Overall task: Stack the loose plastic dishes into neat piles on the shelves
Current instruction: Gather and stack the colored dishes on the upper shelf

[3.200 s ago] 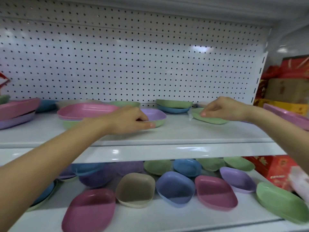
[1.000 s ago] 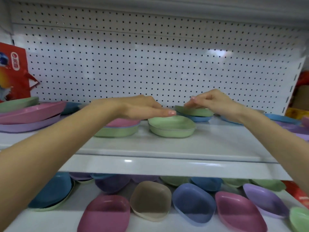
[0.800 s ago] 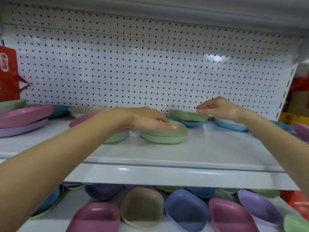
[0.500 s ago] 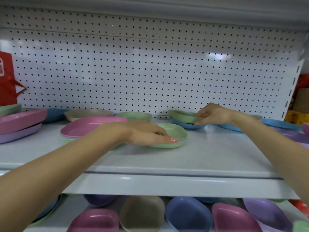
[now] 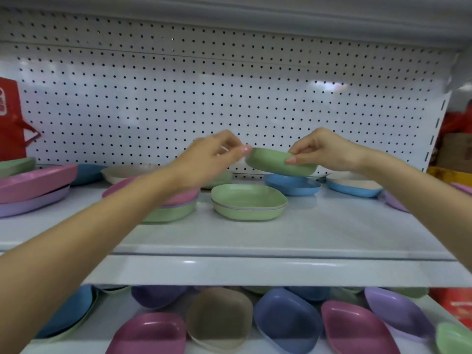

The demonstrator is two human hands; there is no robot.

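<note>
A green dish hangs tilted in the air above the upper shelf. My right hand pinches its right rim. My left hand reaches its left rim with curled fingertips, blurred at the contact. Below them a small pile of green dishes stands on the shelf. A blue dish lies behind that pile. To the left, a pink dish tops a green one in another pile, partly hidden by my left forearm.
Large pink and lilac dishes are stacked at far left, and a blue-and-beige pair at right. Several loose dishes lie on the lower shelf, among them pink, beige and blue ones. A pegboard wall backs the shelf.
My right hand has lifted the green dish off the blue one at the back. My left hand has left the green pile and risen to the lifted dish's left rim.
</note>
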